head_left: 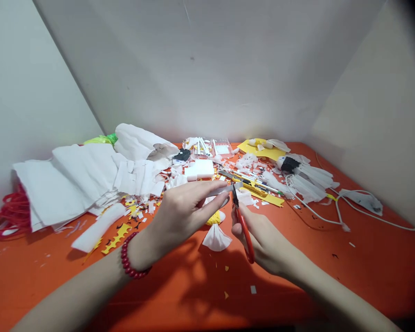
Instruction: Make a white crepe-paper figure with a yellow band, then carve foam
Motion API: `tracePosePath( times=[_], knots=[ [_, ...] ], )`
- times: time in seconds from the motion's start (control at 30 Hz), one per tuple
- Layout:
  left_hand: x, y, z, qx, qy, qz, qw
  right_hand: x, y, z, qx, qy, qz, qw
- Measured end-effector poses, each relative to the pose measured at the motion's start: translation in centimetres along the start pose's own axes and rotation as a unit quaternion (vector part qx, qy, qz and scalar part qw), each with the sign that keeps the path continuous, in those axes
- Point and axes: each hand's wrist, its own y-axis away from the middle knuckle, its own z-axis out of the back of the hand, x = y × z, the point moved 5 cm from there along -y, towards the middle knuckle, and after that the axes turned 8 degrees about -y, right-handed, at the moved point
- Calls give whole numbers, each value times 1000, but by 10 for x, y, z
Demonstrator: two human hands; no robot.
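Note:
My left hand (185, 207), with a red bead bracelet (126, 260) at the wrist, pinches a thin white strip (223, 190) between thumb and fingers. In my right hand (259, 235) are scissors (245, 230) with red handles. Their dark blades point up and away at the strip's right end; whether they touch it I cannot tell. On the table just beyond and below my hands lies a small figure (217, 237) with a yellow textured band and a flared white skirt, its upper part partly hidden by my left hand.
White sheets (76, 180) and red cord (12, 212) lie left, beside a white foam roll (98, 227). Yellow cutters (251, 186), scraps and a white block (199, 169) crowd the middle. A black-and-white figure (290, 164) and a white cable (314, 213) are right. Walls enclose the orange table.

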Motion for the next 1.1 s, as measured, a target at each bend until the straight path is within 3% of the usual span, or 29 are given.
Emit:
tracePosePath(
  times=[0.67,0.87,1.1],
  knots=[
    [5,-4,-4,43,-2,4,999,0,2,2,13,10,-18,1000],
    [15,-7,-13,167,106,57,979,-3,2,1,31,22,-26,999],
    [24,-9,-18,282,202,46,937,-6,1,0,54,28,-32,998]
  ],
)
